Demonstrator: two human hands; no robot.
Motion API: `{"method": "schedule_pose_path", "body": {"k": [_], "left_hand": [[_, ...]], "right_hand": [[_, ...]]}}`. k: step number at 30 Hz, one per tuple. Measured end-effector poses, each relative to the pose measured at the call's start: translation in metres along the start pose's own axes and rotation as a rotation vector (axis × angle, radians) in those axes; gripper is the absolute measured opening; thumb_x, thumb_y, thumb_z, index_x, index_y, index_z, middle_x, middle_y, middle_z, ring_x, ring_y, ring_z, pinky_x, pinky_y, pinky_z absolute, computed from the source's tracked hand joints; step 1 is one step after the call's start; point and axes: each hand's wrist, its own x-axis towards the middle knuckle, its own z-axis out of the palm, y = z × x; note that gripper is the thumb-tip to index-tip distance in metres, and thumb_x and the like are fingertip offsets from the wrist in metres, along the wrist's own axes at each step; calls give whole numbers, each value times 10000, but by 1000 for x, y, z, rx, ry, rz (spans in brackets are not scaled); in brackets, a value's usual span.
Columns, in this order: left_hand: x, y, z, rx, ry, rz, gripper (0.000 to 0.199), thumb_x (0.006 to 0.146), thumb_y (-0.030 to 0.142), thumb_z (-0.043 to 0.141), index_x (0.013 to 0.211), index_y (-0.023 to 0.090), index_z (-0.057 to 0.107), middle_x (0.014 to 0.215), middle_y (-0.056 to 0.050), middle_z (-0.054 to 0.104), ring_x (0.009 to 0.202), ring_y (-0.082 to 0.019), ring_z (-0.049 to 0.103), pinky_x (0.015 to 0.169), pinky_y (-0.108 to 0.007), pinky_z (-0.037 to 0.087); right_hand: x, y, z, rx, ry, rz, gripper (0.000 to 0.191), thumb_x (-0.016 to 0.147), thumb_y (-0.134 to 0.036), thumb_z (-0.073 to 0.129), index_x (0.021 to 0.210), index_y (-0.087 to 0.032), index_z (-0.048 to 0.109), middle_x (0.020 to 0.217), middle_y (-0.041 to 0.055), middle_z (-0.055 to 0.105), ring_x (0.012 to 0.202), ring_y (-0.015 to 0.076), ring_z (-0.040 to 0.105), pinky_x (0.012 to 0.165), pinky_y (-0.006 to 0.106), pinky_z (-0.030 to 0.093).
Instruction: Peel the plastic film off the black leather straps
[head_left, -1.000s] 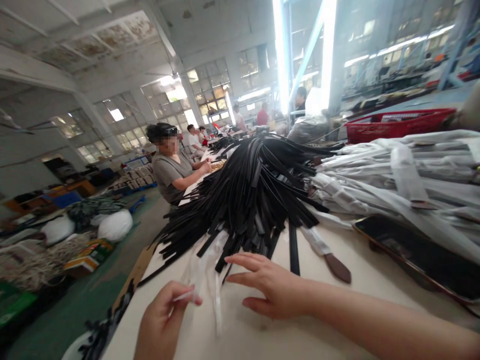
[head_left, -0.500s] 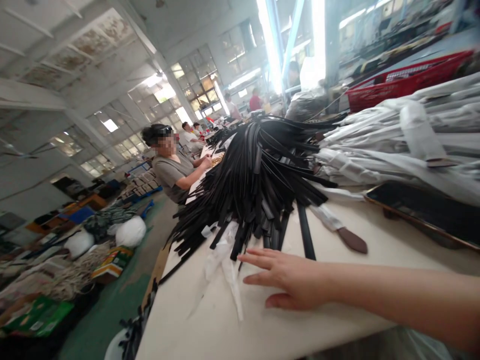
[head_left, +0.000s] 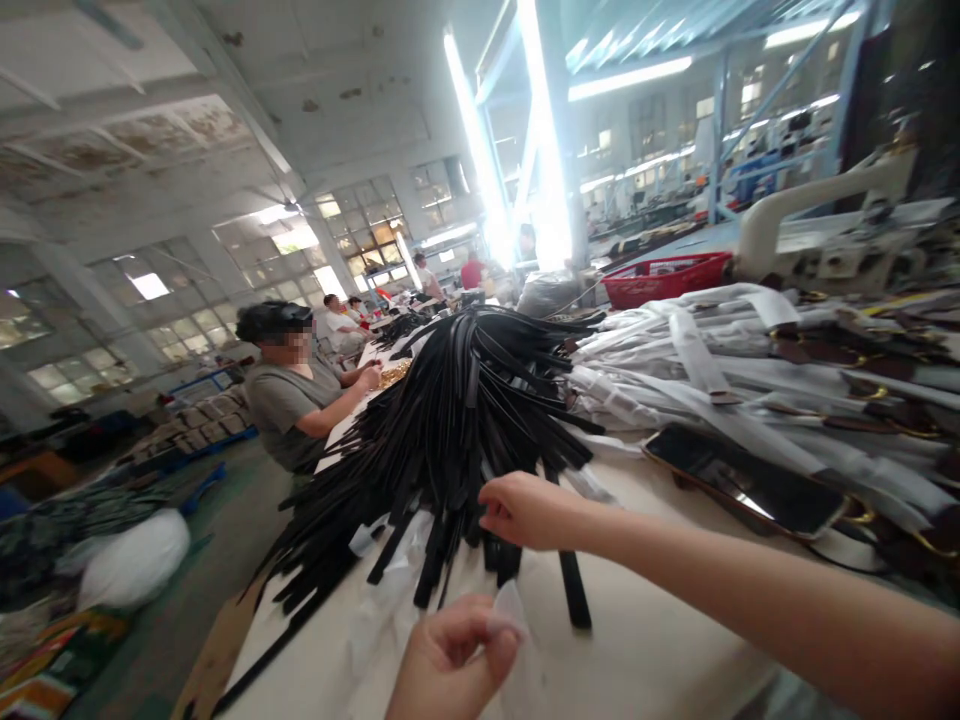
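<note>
My left hand [head_left: 457,655] is at the bottom middle, thumb and finger pinched on a thin white wrapping strip [head_left: 508,608], part of which hangs below the fingers. My right hand [head_left: 529,512] comes in from the right with its fingers curled closed, over the near ends of a big heap of black straps [head_left: 457,400]. What those fingers hold, if anything, is hidden. More crumpled white wrapping [head_left: 382,600] lies on the pale table [head_left: 615,650], left of my hands. One black strap end [head_left: 574,590] sticks out toward me below my right forearm.
White-wrapped straps [head_left: 675,350] with brown ends and brass-coloured hardware are piled at right. A phone [head_left: 742,480] lies in front of them. Behind stand a red basket [head_left: 667,280] and a sewing machine [head_left: 825,230]. A co-worker [head_left: 292,390] sits along the table's left side.
My left hand has come into view, pinching white wrapping. My right hand, earlier spread flat above the table, has moved up and curled closed. The view has turned to the right.
</note>
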Motion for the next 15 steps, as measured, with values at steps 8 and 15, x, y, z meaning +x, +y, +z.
{"method": "schedule_pose_path", "body": {"k": [8, 15], "left_hand": [[83, -29, 14, -321, -9, -160, 478, 480, 394, 919, 826, 114, 744, 751, -70, 677, 641, -135, 595, 589, -208, 462], [96, -30, -27, -454, 185, -104, 471, 457, 435, 915, 717, 147, 648, 641, 23, 578, 573, -85, 533, 530, -167, 447]], "right_hand": [[94, 17, 8, 264, 68, 422, 270, 949, -340, 547, 806, -112, 571, 605, -57, 517, 428, 37, 437, 404, 155, 381], [35, 14, -15, 622, -212, 345, 247, 829, -268, 665, 697, -142, 500, 490, -57, 516, 362, 23, 407, 352, 109, 312]]}}
